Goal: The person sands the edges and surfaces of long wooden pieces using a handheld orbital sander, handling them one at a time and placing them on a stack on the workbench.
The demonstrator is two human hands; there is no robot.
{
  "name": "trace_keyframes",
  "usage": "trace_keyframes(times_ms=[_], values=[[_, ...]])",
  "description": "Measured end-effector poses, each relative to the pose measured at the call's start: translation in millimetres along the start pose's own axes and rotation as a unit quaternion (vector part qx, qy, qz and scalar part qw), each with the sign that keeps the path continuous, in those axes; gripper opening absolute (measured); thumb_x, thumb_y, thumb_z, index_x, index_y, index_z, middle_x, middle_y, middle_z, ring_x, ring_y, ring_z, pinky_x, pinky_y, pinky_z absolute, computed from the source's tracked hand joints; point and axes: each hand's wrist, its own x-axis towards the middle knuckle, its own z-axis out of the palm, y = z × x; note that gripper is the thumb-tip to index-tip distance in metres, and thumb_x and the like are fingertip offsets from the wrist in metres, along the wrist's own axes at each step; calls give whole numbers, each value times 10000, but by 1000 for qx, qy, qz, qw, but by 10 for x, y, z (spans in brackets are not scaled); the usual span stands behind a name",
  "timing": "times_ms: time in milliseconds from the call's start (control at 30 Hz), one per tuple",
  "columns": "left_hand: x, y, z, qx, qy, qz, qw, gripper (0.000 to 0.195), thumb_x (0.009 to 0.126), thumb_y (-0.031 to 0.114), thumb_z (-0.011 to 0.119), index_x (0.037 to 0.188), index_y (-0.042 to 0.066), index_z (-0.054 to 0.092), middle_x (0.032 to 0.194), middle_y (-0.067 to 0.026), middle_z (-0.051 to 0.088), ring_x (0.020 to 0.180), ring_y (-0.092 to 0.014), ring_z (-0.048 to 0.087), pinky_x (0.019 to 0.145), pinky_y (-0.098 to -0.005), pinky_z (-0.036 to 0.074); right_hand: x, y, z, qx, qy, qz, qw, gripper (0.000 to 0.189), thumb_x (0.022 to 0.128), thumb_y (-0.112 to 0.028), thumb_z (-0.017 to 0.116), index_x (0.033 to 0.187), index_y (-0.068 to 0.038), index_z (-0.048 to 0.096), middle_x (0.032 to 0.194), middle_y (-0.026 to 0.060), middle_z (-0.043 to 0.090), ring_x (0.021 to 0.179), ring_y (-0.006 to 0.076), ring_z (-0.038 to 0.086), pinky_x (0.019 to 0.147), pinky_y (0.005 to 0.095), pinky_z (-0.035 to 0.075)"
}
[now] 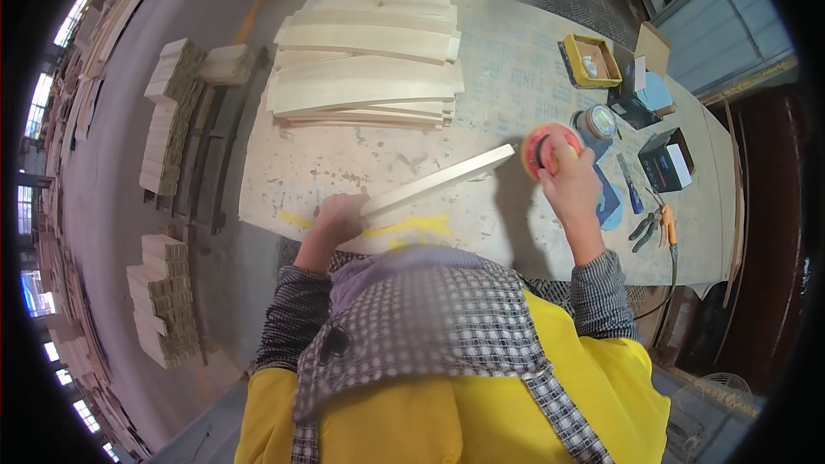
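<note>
My left hand (341, 216) is closed around the near end of a pale wooden strip (445, 177), which slants up and to the right over the worktable. In my right hand (570, 187) is a round red and yellow object (543, 148), with a dark curved band on it; its exact kind cannot be told. The strip's far end points towards this object, with a small gap between them in the picture. A stack of thin, slightly curved wooden boards (367, 71) lies beyond the strip, at the back left of the table.
On the worktable's (309, 154) right stand a yellow box (592, 61), a round tin (599, 121) and an open black carton (667, 161). Nearer lie a blue-handled scraper-like tool (630, 183), pliers (646, 229) and an orange air blow gun (670, 225). Stacked wood pieces (164, 142) stand left.
</note>
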Motion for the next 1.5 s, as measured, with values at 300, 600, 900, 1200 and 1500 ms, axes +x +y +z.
trace_keyframes(times_ms=[300, 600, 900, 1200, 1500], values=[[95, -109, -217, 1, -60, -34, 998, 487, 622, 267, 702, 1072, 97, 626, 964, -128, 651, 915, -331, 593, 783, -397, 478, -535, 358, 251, 114, -45, 109, 986, 944, 637, -274, 689, 1464, -163, 248, 1110, 235, 542, 989, 396, 555, 840, 430, 460], [-13, 33, -44, 116, 96, 35, 988, 977, 507, 386, 836, 1348, 114, 420, 1092, -128, 566, 1008, -321, 529, 874, -453, 430, -783, 180, 584, 148, -112, 76, 980, 964, 609, -277, 721, 1453, -175, 266, 979, 194, 555, 909, 383, 561, 794, 447, 465], [65, 57, 68, 66, 92, 37, 993, 500, 559, 313, 809, 916, 42, 588, 910, -144, 585, 877, -329, 562, 727, -417, 476, -695, 247, 579, 91, -121, 110, 982, 912, 657, -279, 692, 1455, -218, 255, 1035, 202, 529, 895, 384, 579, 765, 444, 482], [582, 1272, 185, 4, -49, 199, 979, 528, 863, 110, 460, 1379, 83, 358, 943, -172, 604, 693, -310, 622, 640, -395, 521, -709, 366, 711, 98, -118, 146, 977, 884, 662, -251, 695, 1442, -200, 281, 1093, 212, 528, 955, 403, 570, 819, 449, 470], [379, 1195, -488, -27, 25, 137, 990, 608, 829, 15, 486, 1352, 324, 447, 833, -162, 606, 673, -265, 636, 587, -384, 524, -705, 470, 766, 89, -97, 94, 987, 796, 670, -232, 680, 1395, -208, 353, 1059, 186, 532, 919, 392, 578, 774, 459, 482]])
